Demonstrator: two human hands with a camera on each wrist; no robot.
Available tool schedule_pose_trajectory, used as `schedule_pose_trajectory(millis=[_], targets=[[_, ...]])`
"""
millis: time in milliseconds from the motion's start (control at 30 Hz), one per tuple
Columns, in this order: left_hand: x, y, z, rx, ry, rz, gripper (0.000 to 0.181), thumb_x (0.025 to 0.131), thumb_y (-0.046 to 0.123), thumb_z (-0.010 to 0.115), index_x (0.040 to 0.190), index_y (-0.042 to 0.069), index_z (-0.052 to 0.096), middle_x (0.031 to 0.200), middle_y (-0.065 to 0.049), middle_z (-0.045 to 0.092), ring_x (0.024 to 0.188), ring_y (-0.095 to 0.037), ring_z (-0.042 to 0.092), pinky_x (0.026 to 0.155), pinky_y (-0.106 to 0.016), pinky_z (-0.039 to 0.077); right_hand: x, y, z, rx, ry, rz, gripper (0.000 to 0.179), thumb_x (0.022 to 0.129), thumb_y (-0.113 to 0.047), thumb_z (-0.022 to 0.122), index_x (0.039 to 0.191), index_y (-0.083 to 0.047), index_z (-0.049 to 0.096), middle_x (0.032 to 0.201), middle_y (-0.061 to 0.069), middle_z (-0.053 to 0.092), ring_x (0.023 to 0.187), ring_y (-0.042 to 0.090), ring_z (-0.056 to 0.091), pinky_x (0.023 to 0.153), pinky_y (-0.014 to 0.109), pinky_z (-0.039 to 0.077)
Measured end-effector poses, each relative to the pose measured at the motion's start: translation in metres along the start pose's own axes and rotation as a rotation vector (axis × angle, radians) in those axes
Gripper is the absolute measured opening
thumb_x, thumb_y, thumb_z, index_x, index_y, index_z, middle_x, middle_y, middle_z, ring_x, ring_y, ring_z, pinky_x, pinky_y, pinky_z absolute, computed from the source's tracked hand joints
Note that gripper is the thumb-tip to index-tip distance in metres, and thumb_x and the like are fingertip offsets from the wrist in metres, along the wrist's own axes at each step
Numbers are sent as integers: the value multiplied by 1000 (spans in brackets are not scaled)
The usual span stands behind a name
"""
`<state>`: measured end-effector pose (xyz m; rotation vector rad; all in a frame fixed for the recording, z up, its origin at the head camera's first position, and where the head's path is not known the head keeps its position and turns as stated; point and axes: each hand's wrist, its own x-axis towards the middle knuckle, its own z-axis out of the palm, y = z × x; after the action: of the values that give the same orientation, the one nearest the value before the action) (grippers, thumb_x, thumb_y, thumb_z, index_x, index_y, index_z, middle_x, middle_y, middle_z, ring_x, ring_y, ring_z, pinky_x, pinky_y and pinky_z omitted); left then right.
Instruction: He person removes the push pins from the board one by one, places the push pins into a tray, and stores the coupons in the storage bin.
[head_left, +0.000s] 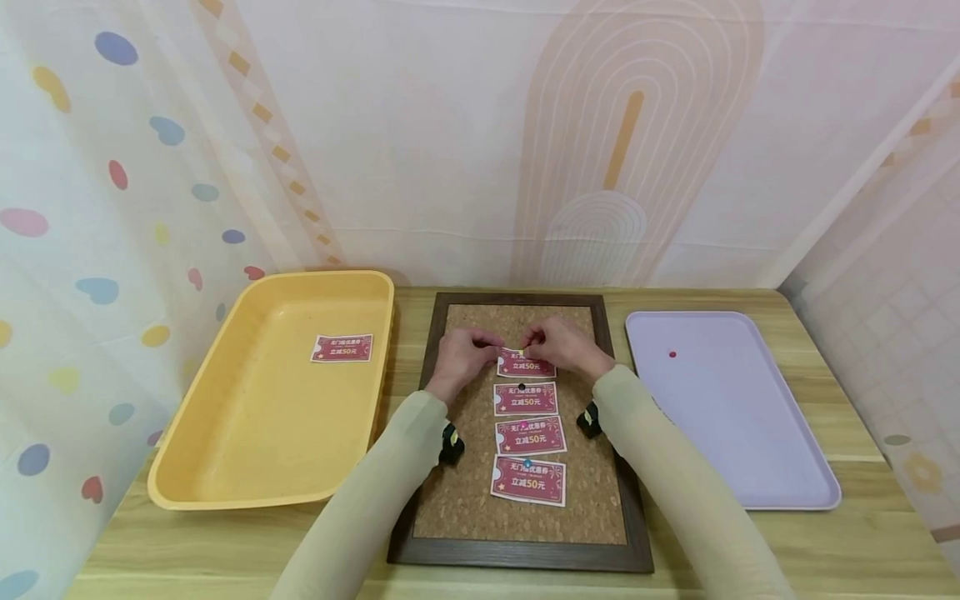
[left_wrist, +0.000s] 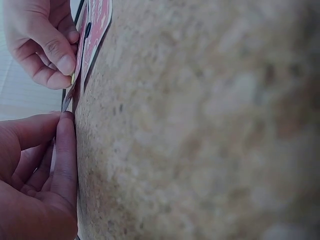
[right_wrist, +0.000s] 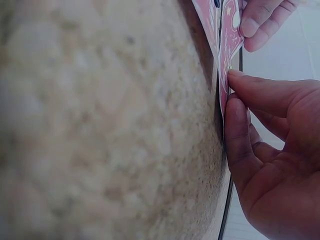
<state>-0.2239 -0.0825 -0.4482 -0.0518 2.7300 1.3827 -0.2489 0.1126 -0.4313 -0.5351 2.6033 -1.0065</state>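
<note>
Near the top of a framed corkboard [head_left: 453, 521] lies a red-and-white paper coupon [head_left: 528, 367]. My left hand [head_left: 462, 358] pinches its left edge between thumb and index finger; the left wrist view shows the coupon's edge [left_wrist: 66, 101] between the fingertips. At the coupon's upper middle, my right hand [head_left: 566, 343] pinches a yellow pushpin [head_left: 521, 353], its fingers close over the cork. Below are three similar coupons in a column, with a black pin [head_left: 522, 387], a pink pin [head_left: 524, 426] and a blue pin [head_left: 528, 463] at their upper edges.
Left of the board stands a deep yellow tray [head_left: 262, 442] with one coupon [head_left: 342, 348] inside. On the right is a lilac tray [head_left: 738, 408] holding a small red pin [head_left: 672, 355]. All rest on a wooden table [head_left: 847, 375], with a patterned curtain [head_left: 450, 167] behind.
</note>
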Motion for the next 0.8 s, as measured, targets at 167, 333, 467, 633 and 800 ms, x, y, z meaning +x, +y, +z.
schedule_pose_trajectory(millis=[167,333,467,633,800], targets=[[2,-2,-1,3,4,-8,11,93,9,74,99,10,83,112,-7,76,114,-24,64,96,-41,48,3,0,1,4,-6,7,7,98,-7,68,101,-4,74,86,4,68,71,13,58,62,25,45],[1,-1,-2,2,6,-5,11,93,8,73,99,9,83,112,-7,76,113,-24,64,95,-41,48,4,0,2,-10,-8,6,7,98,-7,69,101,-5,74,86,4,68,70,12,57,62,25,44],[0,-1,-1,-5,2,-11,12,93,8,73,99,9,83,113,-8,76,114,-25,64,96,-41,49,4,1,2,-18,-5,11,6,98,-7,69,101,-6,74,87,4,68,71,13,58,62,26,44],[0,0,0,-16,-2,-10,12,94,9,73,100,8,83,113,-8,76,115,-26,64,97,-42,49,2,1,1,-16,-4,23,6,98,-7,68,101,-6,74,86,4,68,72,14,58,63,26,45],[0,1,3,-19,-1,-16,11,94,9,73,100,9,82,113,-8,76,115,-26,63,98,-43,48,1,3,-1,-2,-15,30,6,98,-7,68,101,-5,73,86,4,67,72,14,57,63,25,45]])
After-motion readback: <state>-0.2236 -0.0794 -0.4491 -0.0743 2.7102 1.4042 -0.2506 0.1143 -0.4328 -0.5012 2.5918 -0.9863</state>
